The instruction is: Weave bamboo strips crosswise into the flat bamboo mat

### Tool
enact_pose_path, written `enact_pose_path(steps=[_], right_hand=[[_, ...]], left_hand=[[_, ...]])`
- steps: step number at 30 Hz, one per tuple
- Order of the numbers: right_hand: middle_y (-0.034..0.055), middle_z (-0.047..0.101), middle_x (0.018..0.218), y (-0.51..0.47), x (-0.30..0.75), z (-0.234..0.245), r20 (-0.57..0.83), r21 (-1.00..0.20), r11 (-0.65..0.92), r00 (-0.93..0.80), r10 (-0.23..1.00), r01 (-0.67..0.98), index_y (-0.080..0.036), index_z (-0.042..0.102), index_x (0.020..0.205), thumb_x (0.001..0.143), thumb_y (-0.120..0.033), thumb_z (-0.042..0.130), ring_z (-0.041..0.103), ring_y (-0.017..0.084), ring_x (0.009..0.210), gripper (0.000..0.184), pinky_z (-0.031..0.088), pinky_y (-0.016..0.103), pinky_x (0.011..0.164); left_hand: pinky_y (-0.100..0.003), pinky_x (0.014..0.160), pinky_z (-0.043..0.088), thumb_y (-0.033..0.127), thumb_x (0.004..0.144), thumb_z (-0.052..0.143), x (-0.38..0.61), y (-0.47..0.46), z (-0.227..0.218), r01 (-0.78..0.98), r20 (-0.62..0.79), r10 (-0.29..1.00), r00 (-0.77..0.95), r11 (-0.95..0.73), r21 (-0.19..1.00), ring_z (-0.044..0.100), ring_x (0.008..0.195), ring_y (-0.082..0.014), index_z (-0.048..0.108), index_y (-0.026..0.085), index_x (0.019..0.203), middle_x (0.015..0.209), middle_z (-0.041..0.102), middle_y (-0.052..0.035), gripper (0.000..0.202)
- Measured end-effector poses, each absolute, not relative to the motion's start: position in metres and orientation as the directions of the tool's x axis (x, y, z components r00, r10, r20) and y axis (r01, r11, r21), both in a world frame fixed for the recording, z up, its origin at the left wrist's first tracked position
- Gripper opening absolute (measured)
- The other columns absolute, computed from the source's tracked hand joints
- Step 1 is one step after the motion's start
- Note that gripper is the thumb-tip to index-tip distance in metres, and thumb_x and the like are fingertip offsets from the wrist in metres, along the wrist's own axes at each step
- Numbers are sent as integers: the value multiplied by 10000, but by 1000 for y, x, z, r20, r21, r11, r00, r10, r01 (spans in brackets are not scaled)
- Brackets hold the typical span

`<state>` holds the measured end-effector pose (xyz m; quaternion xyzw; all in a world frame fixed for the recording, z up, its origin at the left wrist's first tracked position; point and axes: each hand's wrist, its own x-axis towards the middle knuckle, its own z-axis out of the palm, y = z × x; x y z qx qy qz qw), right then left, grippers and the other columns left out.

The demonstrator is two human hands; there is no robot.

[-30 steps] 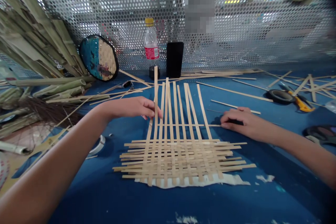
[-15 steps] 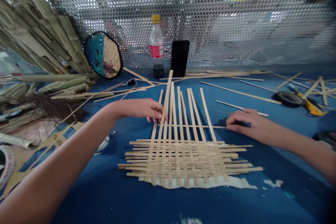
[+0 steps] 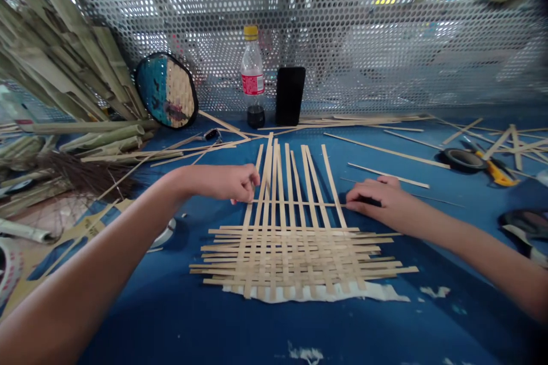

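Note:
A half-woven mat of pale bamboo strips [image 3: 299,251] lies on the blue table [image 3: 171,308], its upright strips fanning out toward the back. A thin cross strip [image 3: 295,203] runs through the uprights above the woven part. My left hand [image 3: 233,182] is closed at the left end of that strip, fingers curled against the leftmost uprights. My right hand [image 3: 377,201] pinches the strip's right end and rests on the table beside the mat.
A plastic bottle [image 3: 252,77] and a black phone [image 3: 290,95] stand against the perforated metal wall. A woven fan [image 3: 166,91] and bamboo stalks [image 3: 85,137] fill the left. Loose strips, a tape roll [image 3: 461,158] and a yellow cutter [image 3: 492,171] lie at the right.
My left hand let the raised upright strip drop back among the others and curled shut at the cross strip's left end. My right hand slid slightly left with the strip.

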<state>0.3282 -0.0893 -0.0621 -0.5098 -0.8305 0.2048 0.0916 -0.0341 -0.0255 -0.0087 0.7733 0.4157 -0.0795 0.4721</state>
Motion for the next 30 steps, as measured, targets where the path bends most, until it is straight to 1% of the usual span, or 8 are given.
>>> enact_pose_path(steps=[9,11,14,16,18,21,25,30], right_hand=[[52,672,1028,-93,325,-47,-86,-369,413,-473,877,833,-283,646,932,976,-494,357,583,265,990,361,225,595,1003],[63,669,1057,-94,326,-40,-109,-347,402,-462,880,848,-272,653,942,965,-473,386,584,281,1018,335,272,593,987],[100,651,1150,-101,320,-31,-52,-343,364,-405,913,866,-244,653,1035,958,-450,410,579,298,1075,328,396,531,925],[112,628,1213,-111,307,-30,37,-391,348,-363,931,852,-227,624,1135,974,-427,393,586,276,1081,345,464,462,882],[112,612,1238,-122,287,-35,105,-425,380,-372,922,822,-217,588,1204,992,-394,374,591,252,1071,349,495,414,852],[123,613,1219,-136,257,-50,171,-319,482,-451,876,816,-208,570,1224,991,-354,399,563,287,1083,324,478,454,862],[139,612,1129,-141,234,-70,262,-141,472,-427,865,870,-173,584,1128,991,-256,368,538,299,987,268,441,463,793],[124,610,1077,-141,230,-74,311,-89,460,-414,855,884,-187,569,1096,974,-164,321,523,275,916,278,384,450,789]], left_hand=[[-264,655,414,339,720,612,-54,-18,-2,814,-596,560,575,-322,483,546,757,-184,573,226,949,834,603,5,258],[-300,724,430,359,759,590,-49,-23,-5,828,-512,657,554,-368,424,562,826,-210,595,217,996,919,629,-29,277],[-396,888,412,344,879,457,-28,-52,-13,840,-122,847,517,-476,260,558,947,-256,598,170,1033,1042,621,-113,272],[-431,977,383,363,949,356,-10,-79,-22,773,18,791,612,-603,194,530,1076,-287,588,148,1108,1116,602,-146,353],[-459,948,414,450,979,313,7,-104,-32,770,-3,776,630,-625,130,526,1093,-311,556,144,1212,1206,573,-163,455],[-480,896,444,502,989,281,22,-127,-42,822,24,822,568,-569,35,510,1126,-348,507,163,1304,1298,532,-177,516],[-504,863,448,440,999,253,26,-132,-47,832,60,830,555,-555,-11,519,1087,-364,521,141,1294,1277,535,-190,498],[-476,811,444,416,992,271,25,-132,-50,833,86,829,553,-551,-52,529,1021,-342,555,174,1212,1208,550,-173,433]])
